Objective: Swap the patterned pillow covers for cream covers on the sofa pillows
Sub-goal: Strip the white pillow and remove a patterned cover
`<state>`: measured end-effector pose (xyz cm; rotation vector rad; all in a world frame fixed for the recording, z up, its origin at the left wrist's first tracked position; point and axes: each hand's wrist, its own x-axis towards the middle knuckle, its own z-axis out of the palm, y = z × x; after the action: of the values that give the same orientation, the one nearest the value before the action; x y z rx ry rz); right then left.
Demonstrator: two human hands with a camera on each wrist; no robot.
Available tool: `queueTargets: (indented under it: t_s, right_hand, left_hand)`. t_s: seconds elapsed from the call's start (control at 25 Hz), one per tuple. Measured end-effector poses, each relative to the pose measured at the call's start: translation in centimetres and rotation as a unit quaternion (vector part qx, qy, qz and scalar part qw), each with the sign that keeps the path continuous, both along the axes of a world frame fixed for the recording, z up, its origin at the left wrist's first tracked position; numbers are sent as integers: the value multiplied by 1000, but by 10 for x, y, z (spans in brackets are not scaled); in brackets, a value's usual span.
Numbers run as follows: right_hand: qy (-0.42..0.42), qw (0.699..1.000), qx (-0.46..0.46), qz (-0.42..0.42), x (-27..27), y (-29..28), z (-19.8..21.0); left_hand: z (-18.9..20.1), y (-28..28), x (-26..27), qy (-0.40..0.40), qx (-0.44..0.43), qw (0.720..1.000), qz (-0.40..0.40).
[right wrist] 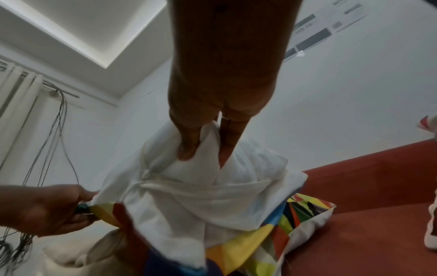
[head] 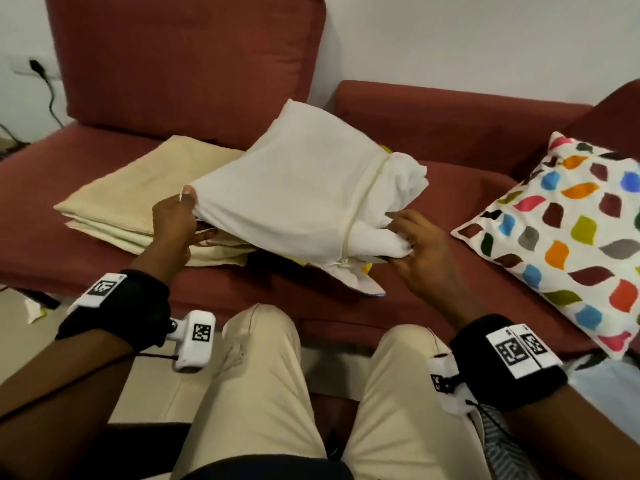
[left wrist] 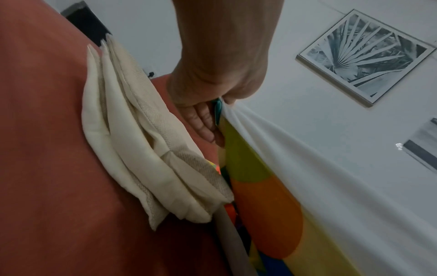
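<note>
While the inside-out patterned cover (head: 294, 188) is lying on the sofa seat (head: 450, 202), long axis running left to right and zipper mouth facing right, we are pinching its left corner with our left hand (head: 175, 221) and gripping the white insert (head: 391, 209) bulging from that mouth with our right hand (head: 420, 252). Cream covers (head: 138, 195) are lying stacked just beside it.

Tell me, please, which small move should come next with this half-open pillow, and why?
Probably draw the right hand further to the right, pulling the insert out of the patterned cover. The insert already bulges past the open zipper, the right hand grips it, and the left hand pinches the cover's opposite corner, anchoring it.
</note>
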<state>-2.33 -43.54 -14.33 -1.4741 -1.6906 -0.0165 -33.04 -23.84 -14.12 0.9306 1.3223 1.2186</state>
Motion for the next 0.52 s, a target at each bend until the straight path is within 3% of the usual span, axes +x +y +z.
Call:
queueTargets:
  t_s: [0.12, 0.24, 0.32, 0.4, 0.52]
  right_hand:
    - [18, 999, -10, -29, 34, -5, 5]
    - [15, 988, -102, -113, 61, -20, -7]
    - [-63, 975, -162, -136, 43, -23, -19]
    - [-211, 948, -180, -158, 8, -18, -32]
    - [-325, 932, -144, -68, -32, -10, -40]
  left_hand:
    - [3, 15, -23, -19, -5, 996, 92]
    - [-9, 18, -35, -12, -19, 992, 125]
    - [-19, 19, -28, 45, 11, 995, 89]
    - [-28, 18, -15, 122, 49, 991, 20]
    - [-29, 3, 2, 253, 133, 954, -85]
